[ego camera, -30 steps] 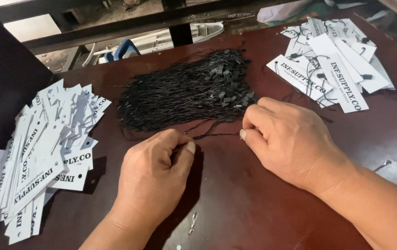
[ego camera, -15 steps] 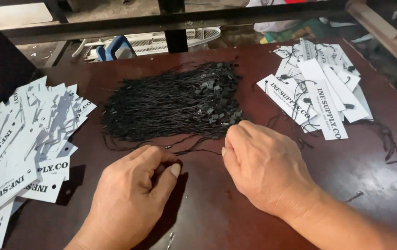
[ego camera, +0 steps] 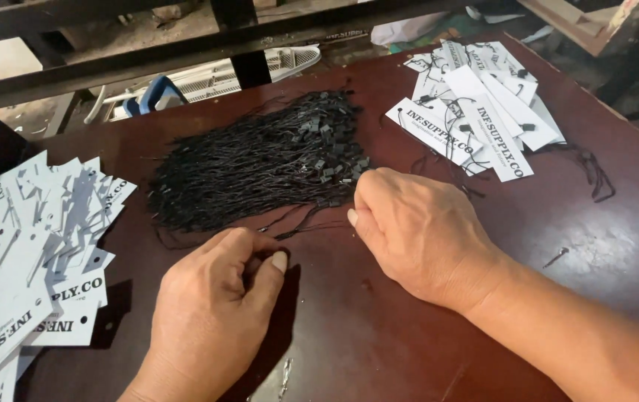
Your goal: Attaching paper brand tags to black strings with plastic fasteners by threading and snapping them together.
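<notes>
A heap of black string loops with small plastic clasps (ego camera: 260,160) lies in the middle of the dark brown table (ego camera: 602,246). My left hand (ego camera: 215,313) rests just in front of the heap, fingers curled in against the thumb. My right hand (ego camera: 423,231) is at the heap's near right edge, its fingers also pinched together. A thin loose black string (ego camera: 301,225) runs between the two hands, and both seem to pinch it. The fingertips are hidden.
A stack of white printed card tags (ego camera: 29,260) fans out at the left edge. Another pile of white tags with strings attached (ego camera: 483,119) lies at the back right. A small screw (ego camera: 556,257) lies right of my right arm. Dark metal bars (ego camera: 185,45) run behind the table.
The view has shifted slightly. Both hands stay close together at the near edge of the heap, working the same loose string; nothing else has moved.
</notes>
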